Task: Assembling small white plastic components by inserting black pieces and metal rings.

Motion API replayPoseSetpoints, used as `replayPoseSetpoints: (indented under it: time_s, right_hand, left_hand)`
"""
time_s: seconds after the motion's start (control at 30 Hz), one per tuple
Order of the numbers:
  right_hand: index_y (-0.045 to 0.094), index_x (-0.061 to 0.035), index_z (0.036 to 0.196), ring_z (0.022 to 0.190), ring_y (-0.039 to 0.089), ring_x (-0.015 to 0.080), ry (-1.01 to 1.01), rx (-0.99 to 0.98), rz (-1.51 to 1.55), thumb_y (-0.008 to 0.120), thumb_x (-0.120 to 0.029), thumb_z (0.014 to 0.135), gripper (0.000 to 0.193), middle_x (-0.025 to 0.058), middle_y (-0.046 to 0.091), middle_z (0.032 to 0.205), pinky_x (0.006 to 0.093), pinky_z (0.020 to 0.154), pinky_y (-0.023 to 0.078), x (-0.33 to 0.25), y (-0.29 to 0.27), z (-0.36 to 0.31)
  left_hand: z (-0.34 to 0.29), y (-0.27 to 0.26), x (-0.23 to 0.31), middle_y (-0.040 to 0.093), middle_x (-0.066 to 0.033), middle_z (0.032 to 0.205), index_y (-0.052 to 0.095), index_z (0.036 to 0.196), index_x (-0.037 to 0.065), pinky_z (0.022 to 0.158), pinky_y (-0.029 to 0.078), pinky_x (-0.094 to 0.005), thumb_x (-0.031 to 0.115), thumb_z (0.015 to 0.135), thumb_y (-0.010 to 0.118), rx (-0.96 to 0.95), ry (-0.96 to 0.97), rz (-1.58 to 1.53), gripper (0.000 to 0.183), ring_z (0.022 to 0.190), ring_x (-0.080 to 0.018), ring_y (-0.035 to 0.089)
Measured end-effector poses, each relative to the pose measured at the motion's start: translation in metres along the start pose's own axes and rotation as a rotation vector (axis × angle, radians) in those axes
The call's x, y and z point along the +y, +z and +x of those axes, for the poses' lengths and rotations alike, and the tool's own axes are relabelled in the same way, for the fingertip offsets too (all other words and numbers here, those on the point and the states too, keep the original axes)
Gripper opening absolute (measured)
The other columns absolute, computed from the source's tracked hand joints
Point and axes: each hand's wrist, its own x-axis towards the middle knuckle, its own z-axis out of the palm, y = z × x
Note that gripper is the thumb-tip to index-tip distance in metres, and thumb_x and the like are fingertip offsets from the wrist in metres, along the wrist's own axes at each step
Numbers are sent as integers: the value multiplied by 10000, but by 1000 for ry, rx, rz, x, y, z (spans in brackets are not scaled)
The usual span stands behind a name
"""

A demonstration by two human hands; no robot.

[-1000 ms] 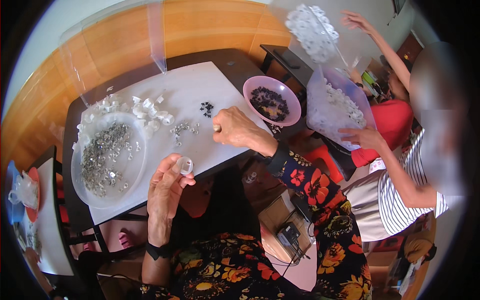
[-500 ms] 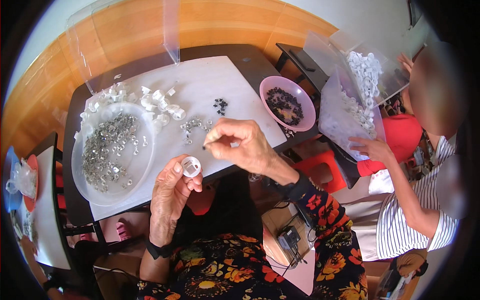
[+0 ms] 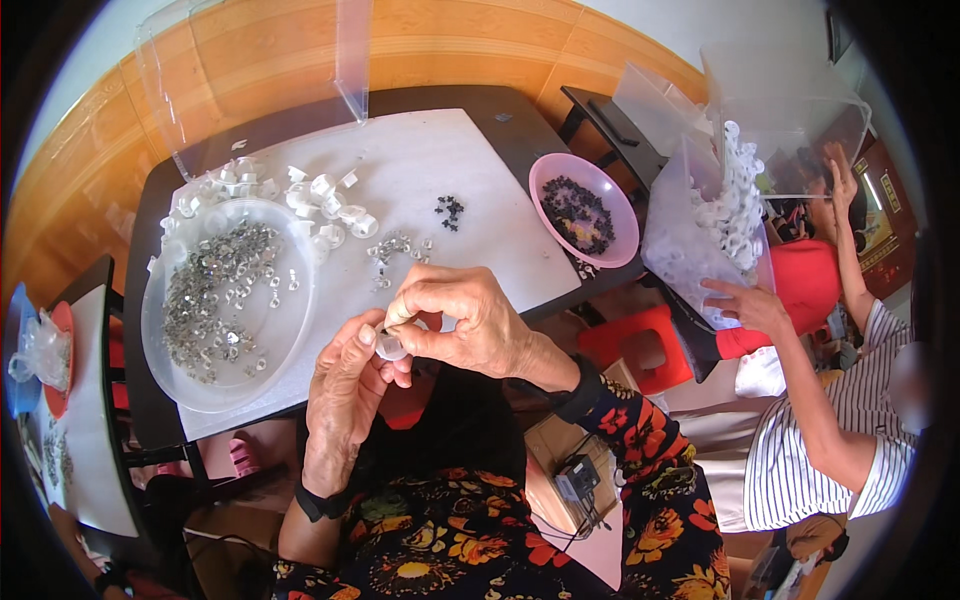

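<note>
Plastic ring [image 3: 391, 346], small & white, sits pinched between fingertips of left hand [image 3: 345, 395] and right hand [image 3: 462, 318], just above table edge [image 3: 560, 295]. Looks v. light, stiff, prob. slippery; best to hold it by the rim, w/ gentle pressure.

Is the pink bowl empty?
No, the pink bowl at the table's right edge holds a heap of small dark pieces across its bottom.
</note>
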Motion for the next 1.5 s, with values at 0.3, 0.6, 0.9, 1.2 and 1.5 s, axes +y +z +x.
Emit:
replayPoseSetpoints:
  time_s: [0.3, 0.6, 0.9, 1.2, 1.5]
  right_hand:
    - [587, -38, 744, 637, 589, 215, -50, 41, -124, 641, -27, 743, 55, 49, 553, 748, 304, 562, 484, 2, 7, -2]
    - [562, -12, 764, 553, 605, 146, 36, 122, -25, 600, 27, 799, 64, 47, 551, 771, 268, 502, 495, 7, 16, -17]
    - [611, 7, 870, 649, 606, 131, 80, 134, -36, 627, 51, 790, 94, 62, 591, 827, 256, 546, 495, 5, 20, -30]
    - [585, 13, 946, 646, 606, 196, 26, 80, -76, 594, 31, 799, 148, 77, 541, 816, 307, 580, 501, 1, 18, -34]
    - [621, -6, 1002, 691, 598, 219, -115, 7, -347, 644, 16, 739, 265, 88, 574, 855, 295, 606, 498, 2, 12, -34]
  left_hand:
    - [0, 0, -2, 607, -118, 867, 544, 1128, -51, 631, 518, -309, 253, 970, 488, 9, 8, 27, 347, 729, -197, 598]
    - [-5, 7, -17, 596, -97, 925, 507, 1213, -67, 699, 504, -293, 290, 988, 447, 16, 128, 280, 426, 763, -151, 567]
    - [-9, 10, -19, 571, -86, 935, 498, 1223, -75, 706, 496, -293, 324, 995, 423, 11, 132, 350, 466, 760, -145, 545]
    - [-4, 4, -14, 584, -102, 937, 528, 1179, -68, 679, 496, -289, 338, 997, 411, -35, 107, 300, 460, 755, -146, 555]
    - [-7, 7, -19, 597, -96, 922, 550, 1153, -64, 654, 494, -280, 316, 996, 418, 48, 115, 380, 432, 750, -148, 569]
